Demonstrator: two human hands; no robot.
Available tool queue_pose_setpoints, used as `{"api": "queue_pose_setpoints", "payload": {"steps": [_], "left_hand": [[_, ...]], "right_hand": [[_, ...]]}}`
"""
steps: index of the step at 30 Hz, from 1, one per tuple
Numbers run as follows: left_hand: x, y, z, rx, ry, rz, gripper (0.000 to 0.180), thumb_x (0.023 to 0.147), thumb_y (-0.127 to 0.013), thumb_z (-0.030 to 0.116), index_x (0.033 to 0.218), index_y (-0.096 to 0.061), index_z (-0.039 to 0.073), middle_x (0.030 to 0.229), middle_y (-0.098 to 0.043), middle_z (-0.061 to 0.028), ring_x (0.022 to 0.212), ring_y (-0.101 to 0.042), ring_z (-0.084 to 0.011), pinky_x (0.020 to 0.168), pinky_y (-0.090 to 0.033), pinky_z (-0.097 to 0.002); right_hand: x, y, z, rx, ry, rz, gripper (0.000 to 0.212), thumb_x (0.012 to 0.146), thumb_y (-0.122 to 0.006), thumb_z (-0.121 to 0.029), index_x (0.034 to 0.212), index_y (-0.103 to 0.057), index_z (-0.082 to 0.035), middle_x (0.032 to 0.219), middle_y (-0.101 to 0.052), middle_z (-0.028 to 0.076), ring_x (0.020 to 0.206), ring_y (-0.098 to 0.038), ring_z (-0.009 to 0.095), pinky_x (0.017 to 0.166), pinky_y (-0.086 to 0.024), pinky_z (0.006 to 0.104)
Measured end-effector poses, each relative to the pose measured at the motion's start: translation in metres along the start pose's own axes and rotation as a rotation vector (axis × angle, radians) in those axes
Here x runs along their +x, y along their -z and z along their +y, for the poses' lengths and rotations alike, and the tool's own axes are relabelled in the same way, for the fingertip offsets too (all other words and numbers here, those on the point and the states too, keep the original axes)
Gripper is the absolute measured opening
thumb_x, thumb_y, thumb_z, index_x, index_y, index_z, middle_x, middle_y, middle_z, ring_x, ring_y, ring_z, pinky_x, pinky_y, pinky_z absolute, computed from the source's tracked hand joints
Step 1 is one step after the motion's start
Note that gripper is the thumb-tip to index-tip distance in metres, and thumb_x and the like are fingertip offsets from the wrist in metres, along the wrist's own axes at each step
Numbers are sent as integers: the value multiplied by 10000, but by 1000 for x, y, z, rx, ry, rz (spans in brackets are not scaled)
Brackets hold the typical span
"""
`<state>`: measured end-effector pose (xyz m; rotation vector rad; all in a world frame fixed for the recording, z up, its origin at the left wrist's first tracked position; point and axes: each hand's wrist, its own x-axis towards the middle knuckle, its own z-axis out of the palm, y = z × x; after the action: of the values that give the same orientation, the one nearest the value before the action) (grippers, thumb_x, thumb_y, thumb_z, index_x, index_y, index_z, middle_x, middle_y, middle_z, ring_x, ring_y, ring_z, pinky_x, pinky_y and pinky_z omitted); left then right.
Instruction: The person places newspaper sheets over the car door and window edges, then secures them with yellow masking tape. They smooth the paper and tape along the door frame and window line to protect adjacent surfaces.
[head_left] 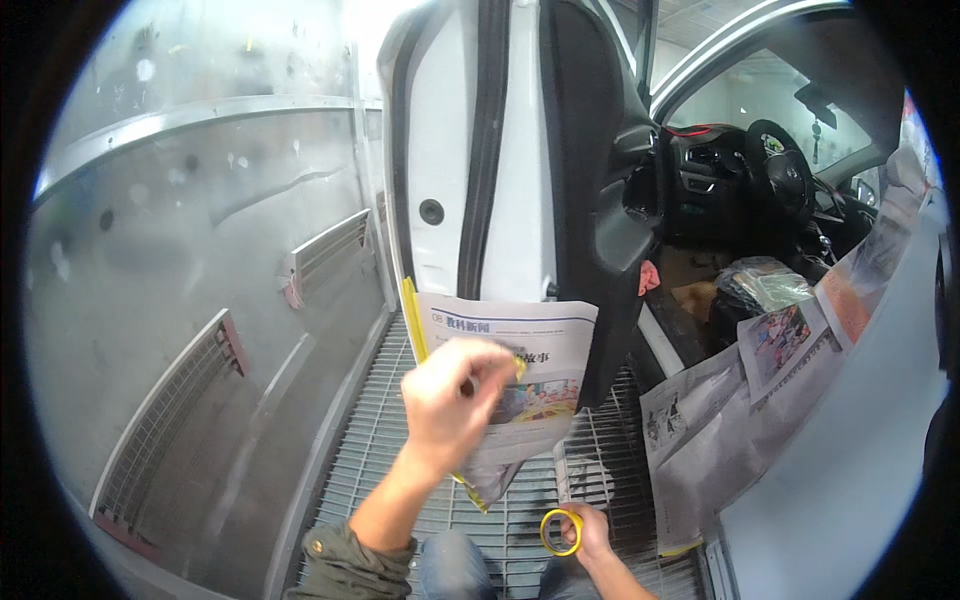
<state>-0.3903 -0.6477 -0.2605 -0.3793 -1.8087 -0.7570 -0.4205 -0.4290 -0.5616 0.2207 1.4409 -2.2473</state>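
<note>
A sheet of newspaper (540, 327) hangs at the lower end of the white car door (430, 150). Yellow masking tape (411, 318) runs along its left edge. My left hand (450, 395) is in front of the sheet, thumb and fingers pinched and slightly blurred. A small piece of yellow tape (520, 368) shows at its fingertips. Lower down, my right hand (588, 530) grips a roll of yellow masking tape (545, 533) by its right side. The sheet's lower left corner, also edged with tape, lies partly behind my left arm.
Metal floor grating (370, 440) lies below. On the right, newspaper sheets (720, 460) cover the car's opening beside a pale body panel (830, 480). The steering wheel (780, 180) and a clear plastic-wrapped bundle (765, 285) are inside. A grey wall with grilles (170, 420) stands left.
</note>
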Motion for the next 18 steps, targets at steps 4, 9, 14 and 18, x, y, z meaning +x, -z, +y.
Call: {"api": "queue_pose_setpoints", "payload": {"steps": [4,9,14,18], "left_hand": [[38,-9,-15,95,-47,21,190,759,-832,-15,894,-709,34,778,-686,-28,618,-628,-89,556,-502,-222],[42,-21,-32,100,-108,55,223,744,-835,-36,916,-706,22,888,-706,-64,672,-680,-113,587,-546,-232],[44,-24,-33,70,-127,164,289,726,-858,-19,966,-707,39,964,-702,-59,635,-646,-98,548,-517,-219],[43,-30,-44,35,-78,236,264,753,-847,20,958,-683,44,928,-686,-64,590,-622,-143,519,-507,-278]], "right_hand": [[-8,-9,0,-13,-12,-21,278,961,-520,-178,1046,-653,51,634,-602,94,452,-475,128,437,-382,258],[-5,0,5,-63,16,-47,284,980,-501,-174,1056,-659,50,651,-615,85,472,-490,123,449,-386,255],[2,3,10,-36,19,-68,268,994,-510,-168,1038,-687,29,668,-622,84,473,-510,135,439,-406,265],[-5,-5,12,-46,72,-64,313,1017,-478,-203,1105,-711,-13,642,-634,50,462,-507,102,425,-388,227]]}}
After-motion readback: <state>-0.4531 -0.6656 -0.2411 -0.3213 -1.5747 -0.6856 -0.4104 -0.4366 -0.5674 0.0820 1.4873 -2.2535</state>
